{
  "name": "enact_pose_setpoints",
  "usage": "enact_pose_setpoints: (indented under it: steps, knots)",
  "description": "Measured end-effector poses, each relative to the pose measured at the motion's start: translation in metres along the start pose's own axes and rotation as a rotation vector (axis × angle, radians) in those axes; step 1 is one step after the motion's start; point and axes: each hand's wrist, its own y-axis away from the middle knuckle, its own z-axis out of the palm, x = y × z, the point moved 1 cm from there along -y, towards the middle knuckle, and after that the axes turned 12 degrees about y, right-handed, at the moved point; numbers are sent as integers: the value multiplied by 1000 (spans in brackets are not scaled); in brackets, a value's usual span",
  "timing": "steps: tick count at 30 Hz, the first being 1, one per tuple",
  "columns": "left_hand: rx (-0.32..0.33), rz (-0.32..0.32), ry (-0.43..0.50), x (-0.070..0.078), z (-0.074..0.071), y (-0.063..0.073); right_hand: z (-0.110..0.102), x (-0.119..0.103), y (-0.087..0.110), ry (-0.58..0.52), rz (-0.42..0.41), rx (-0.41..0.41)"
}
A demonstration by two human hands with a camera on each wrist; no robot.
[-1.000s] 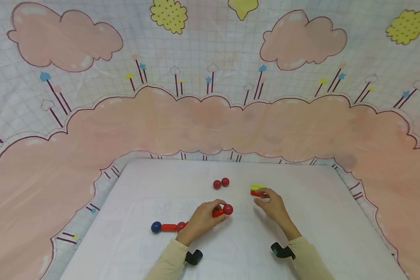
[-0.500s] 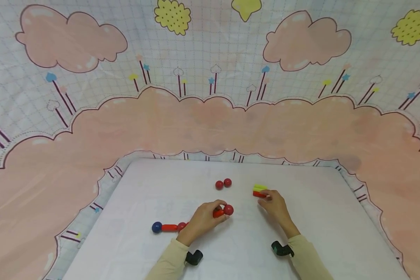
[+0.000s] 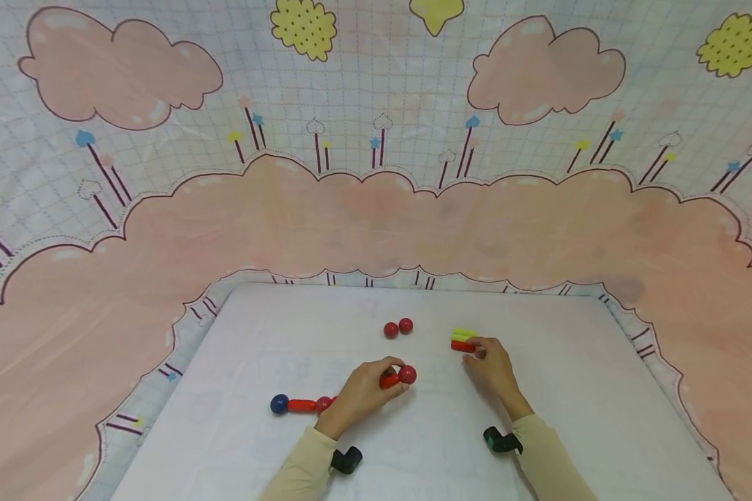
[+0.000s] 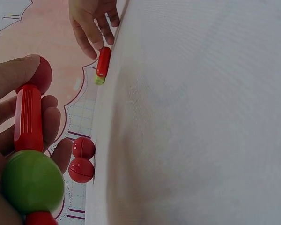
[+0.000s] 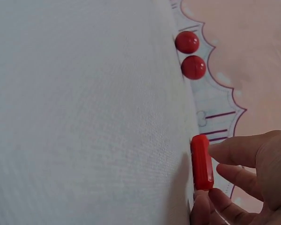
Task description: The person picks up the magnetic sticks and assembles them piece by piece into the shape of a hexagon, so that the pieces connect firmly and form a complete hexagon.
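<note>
My left hand grips a chain of magnetic rods and balls. In the left wrist view its thumb lies on the red end ball. The fingers curl behind a red rod, which joins a green ball. From under the wrist the chain runs left to another red rod and a blue ball. My right hand is at a loose red rod on the table, forefinger touching its side and thumb near its lower end. Yellow rods lie just behind it.
Two loose red balls sit side by side on the white table, beyond the left hand. Behind the table hangs a cloth printed with clouds. Each wrist wears a small black camera.
The right hand has drawn back slightly, baring more of the loose red rod. My left hand keeps its grip on the chain, and the loose pieces stay put.
</note>
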Motion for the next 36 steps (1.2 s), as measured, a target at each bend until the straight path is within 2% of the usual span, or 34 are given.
enact_pose_setpoints:
  steps: [7, 18, 23, 30, 36]
  knots:
    - [-1, 17, -4, 1, 0, 0, -2, 0, -1, 47, 15, 6]
    - [-5, -2, 1, 3, -1, 1, 0, 0, -3, 72, -10, 33]
    - [4, -4, -10, 2, -2, 0, 1, 0, -1, 51, -41, 48]
    - [-3, -10, -6, 1, -1, 1, -3, -2, 6, 27, -10, 19]
    - [-5, -12, -3, 1, -1, 1, -12, -10, 13, 0, -49, 30]
